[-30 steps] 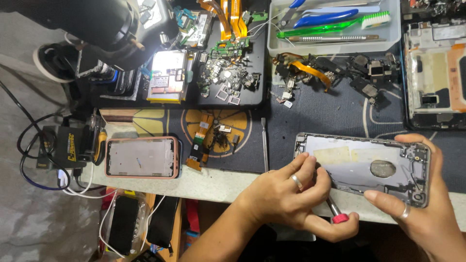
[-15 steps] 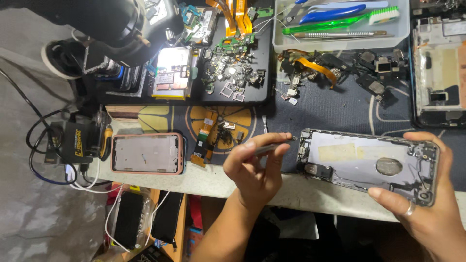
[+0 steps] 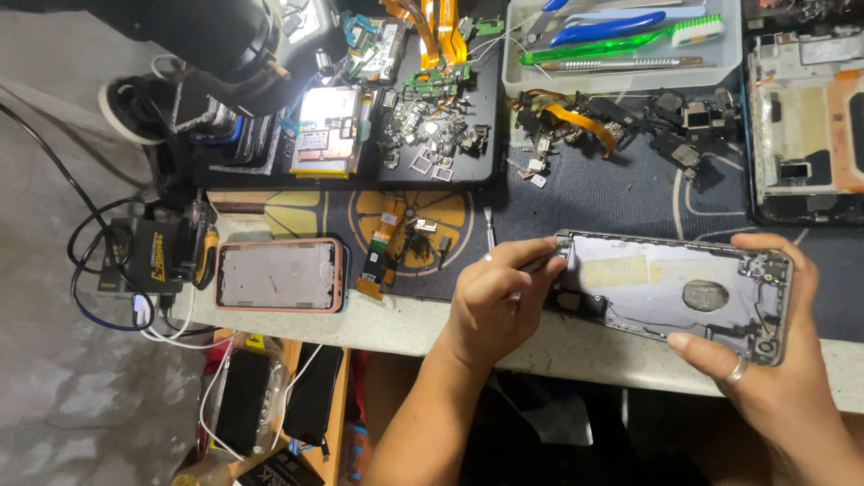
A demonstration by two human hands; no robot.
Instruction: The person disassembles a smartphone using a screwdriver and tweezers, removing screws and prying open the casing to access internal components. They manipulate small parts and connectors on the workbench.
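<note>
We hold an opened grey phone housing (image 3: 670, 290) flat over the counter's (image 3: 405, 319) near edge, at about four o'clock in the view, its bare inside facing up. Our right hand (image 3: 765, 360) grips its far end, thumb along the near rim and fingers curled over the top edge. Our left hand (image 3: 495, 301) is closed around a thin metal tool (image 3: 533, 265), whose tip meets the housing's upper left corner. At nine o'clock from the housing a pink-rimmed phone frame (image 3: 279, 275) lies flat on the counter. At twelve o'clock a white tray (image 3: 625, 40) holds a green toothbrush (image 3: 621, 43) and blue-handled tools, with loose small parts (image 3: 621, 117) scattered on the dark mat (image 3: 612, 198) just below it.
</note>
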